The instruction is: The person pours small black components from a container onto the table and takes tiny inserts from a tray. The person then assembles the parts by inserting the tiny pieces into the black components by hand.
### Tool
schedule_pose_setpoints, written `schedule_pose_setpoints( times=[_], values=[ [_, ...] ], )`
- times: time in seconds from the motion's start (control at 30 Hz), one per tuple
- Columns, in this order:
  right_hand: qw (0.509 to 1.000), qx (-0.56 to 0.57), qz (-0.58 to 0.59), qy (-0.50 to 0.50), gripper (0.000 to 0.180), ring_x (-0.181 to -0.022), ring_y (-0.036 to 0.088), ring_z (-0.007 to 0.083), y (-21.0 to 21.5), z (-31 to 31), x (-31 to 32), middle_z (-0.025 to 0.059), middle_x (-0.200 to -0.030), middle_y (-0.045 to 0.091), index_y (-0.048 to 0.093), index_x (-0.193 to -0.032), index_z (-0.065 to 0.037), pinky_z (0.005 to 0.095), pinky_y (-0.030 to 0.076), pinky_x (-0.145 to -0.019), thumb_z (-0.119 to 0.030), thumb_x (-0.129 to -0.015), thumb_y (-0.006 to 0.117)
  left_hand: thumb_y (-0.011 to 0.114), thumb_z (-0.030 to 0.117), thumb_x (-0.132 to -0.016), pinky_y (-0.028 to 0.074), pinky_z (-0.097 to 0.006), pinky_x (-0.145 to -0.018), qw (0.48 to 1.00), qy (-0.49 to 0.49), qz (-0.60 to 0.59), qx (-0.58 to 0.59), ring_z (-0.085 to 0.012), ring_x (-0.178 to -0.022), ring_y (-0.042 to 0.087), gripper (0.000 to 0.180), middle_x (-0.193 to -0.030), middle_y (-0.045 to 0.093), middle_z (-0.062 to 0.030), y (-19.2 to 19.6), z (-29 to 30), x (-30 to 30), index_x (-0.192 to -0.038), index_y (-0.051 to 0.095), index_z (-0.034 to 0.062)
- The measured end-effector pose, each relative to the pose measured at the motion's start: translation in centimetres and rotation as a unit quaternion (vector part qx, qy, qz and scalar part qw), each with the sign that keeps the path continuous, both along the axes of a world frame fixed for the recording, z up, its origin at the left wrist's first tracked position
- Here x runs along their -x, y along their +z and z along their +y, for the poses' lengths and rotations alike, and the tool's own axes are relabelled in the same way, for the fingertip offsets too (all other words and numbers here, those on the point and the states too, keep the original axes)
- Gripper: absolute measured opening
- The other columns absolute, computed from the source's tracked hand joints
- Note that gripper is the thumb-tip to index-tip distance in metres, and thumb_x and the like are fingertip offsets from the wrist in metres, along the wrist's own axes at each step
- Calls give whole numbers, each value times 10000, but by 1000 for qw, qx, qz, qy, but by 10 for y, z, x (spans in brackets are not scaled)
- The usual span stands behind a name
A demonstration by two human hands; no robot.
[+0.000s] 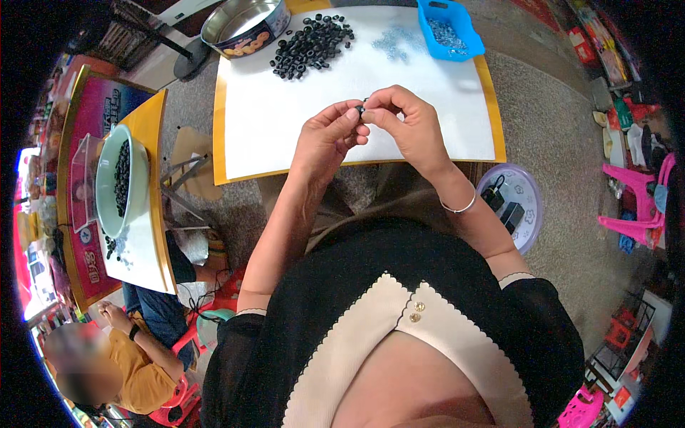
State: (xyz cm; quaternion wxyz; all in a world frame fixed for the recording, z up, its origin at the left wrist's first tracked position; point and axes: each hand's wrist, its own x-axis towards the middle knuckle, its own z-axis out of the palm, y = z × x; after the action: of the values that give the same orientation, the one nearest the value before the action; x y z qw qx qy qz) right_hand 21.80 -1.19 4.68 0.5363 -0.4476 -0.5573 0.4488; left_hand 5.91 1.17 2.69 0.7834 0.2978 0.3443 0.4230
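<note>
Above the front half of the white-topped table (pixel 264 135), my two hands meet at the fingertips. My left hand (pixel 327 141) pinches a small black part (pixel 360 112) between thumb and fingers. My right hand (pixel 410 127) is closed, its thumb and forefinger pressed against the same part from the other side. Fingers hide most of the part, and I cannot tell whether a second small piece is with it. Behind my hands lies a pile of small black ring-like parts (pixel 308 48). To its right, small clear bluish pieces (pixel 397 44) are scattered.
A round tin (pixel 244 44) stands at the far left of the table, a blue basket (pixel 437 8) of clear pieces at the far right. Beside my right arm is a lilac basin (pixel 529 221). At left, a seated person (pixel 146 357) is by another table with a pale green basin (pixel 107 187).
</note>
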Motion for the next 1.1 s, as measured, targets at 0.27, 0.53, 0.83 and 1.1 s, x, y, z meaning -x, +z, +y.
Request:
schedule_pose_setpoints(
  times=[0.27, 0.53, 0.83, 1.1],
  values=[
    [988, -87, -127, -20, 112, -687, 556, 108, -1, 0, 3, 56, -798, 577, 612, -868, -14, 252, 462, -621, -49, -772, 659, 572, 75, -889, 530, -257, -660, 999, -7, -12, -28, -153, -724, 618, 221, -869, 628, -95, 1, -3, 7, -1072, 567, -47],
    [970, 137, 79, 183, 198, -764, 533, 90, 10, 10, -5, 7, -858, 569, 542, -943, -27, 236, 444, -733, -51, -784, 658, 600, 99, -868, 520, -256, -705, 985, -138, -103, -18, -158, -761, 613, 239, -866, 625, -82, -8, 5, 23, -1071, 578, -26],
    [993, 97, 65, -10, 181, -761, 491, 65, -12, 31, -33, -20, -818, 567, 606, -983, -16, 204, 399, -736, -139, -850, 607, 577, 126, -892, 539, -230, -699, 970, -62, -225, 68, -139, -763, 608, 250, -926, 610, -109, -31, 7, 21, -1092, 534, -18],
    [941, -57, -323, -82, 176, -770, 567, 167, -54, 40, -30, 70, -830, 591, 649, -933, -39, 280, 456, -693, -100, -768, 639, 559, 143, -908, 538, -221, -699, 977, 4, -203, 68, -128, -761, 600, 235, -934, 594, -101, -33, 7, 22, -1080, 529, -13]
  ],
)
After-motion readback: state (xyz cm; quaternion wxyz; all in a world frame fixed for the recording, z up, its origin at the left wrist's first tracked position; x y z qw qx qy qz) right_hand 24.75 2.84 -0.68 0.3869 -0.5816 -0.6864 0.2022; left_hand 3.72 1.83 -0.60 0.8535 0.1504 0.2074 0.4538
